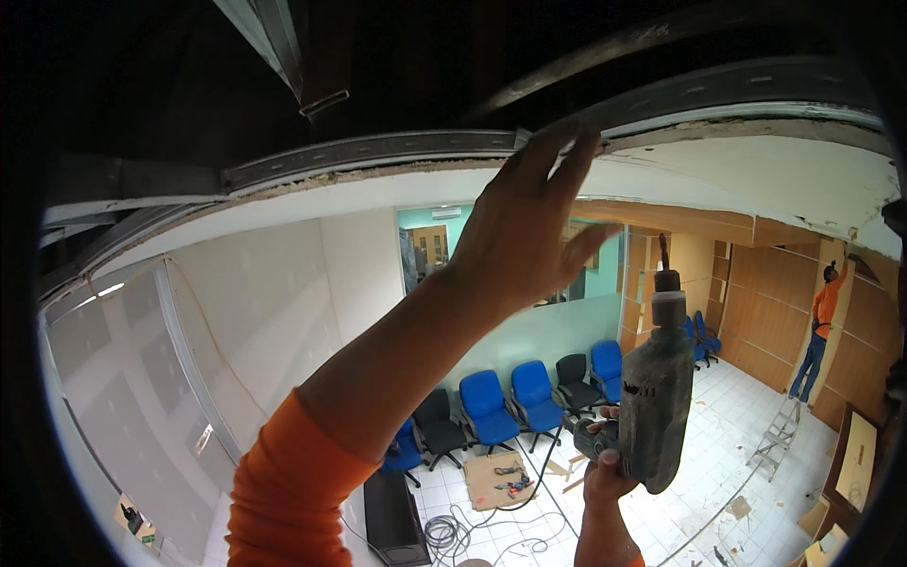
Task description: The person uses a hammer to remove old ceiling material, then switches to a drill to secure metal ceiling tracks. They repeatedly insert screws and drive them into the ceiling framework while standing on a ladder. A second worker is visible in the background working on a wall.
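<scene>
My left hand [524,222] is raised to the metal channel [397,146] along the ceiling edge. Its fingers are stretched out and its thumb stands apart; the fingertips overlap the channel, and whether they press on it I cannot tell. Below and to the right, my right hand [607,472] grips the handle of a dark, worn power drill [657,397]. The drill points upward, its bit [664,253] apart from the pale ceiling panel [737,175]. A black cable hangs from the drill's handle toward the floor.
Blue and black office chairs [487,406] line the glass partition. Below lie a cardboard sheet [482,480] with tools, coiled cable [446,537] and a black cabinet [392,520]. At right, a person in orange [826,307] reaches up above a stepladder [777,439]. Metal framing [274,47] hangs overhead.
</scene>
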{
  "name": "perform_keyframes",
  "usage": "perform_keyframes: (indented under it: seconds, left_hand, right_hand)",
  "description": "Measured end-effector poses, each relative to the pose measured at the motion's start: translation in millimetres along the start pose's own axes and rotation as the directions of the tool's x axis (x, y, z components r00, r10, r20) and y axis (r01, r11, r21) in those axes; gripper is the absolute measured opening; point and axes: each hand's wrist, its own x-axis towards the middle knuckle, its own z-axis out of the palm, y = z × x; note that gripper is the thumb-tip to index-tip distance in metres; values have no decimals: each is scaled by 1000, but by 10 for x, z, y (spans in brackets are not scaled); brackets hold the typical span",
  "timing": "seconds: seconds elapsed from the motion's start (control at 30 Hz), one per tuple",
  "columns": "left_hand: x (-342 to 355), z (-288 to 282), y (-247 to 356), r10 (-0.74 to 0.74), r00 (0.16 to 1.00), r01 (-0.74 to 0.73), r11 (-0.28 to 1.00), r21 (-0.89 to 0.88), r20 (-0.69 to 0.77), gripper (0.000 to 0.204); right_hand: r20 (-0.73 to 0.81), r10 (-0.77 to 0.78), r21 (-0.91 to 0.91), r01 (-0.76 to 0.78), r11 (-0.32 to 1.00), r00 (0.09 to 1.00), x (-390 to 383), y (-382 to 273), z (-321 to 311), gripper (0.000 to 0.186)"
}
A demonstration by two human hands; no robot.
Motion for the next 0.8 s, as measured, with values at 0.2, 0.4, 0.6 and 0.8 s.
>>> perform_keyframes:
  seconds: [0.2,0.4,0.6,0.8]
  left_hand:
    - [-883,-947,439,-24,665,181,975,-130,747,59]
    - [-1666,-2051,605,-106,-170,706,681,196,980,57]
    - [-2265,-3044,983,-336,-623,634,311,708,706,57]
    - [-2574,-3877,1762,-331,-880,404,-150,902,339,40]
  right_hand:
    - [9,69,170,-69,983,998,-99,146,-188,95]
    - [-68,79,-438,-101,893,995,-292,348,-501,96]
    - [166,281,312,-321,894,945,-147,521,-509,95]
    - [140,472,352,-489,798,870,-438,579,-257,65]
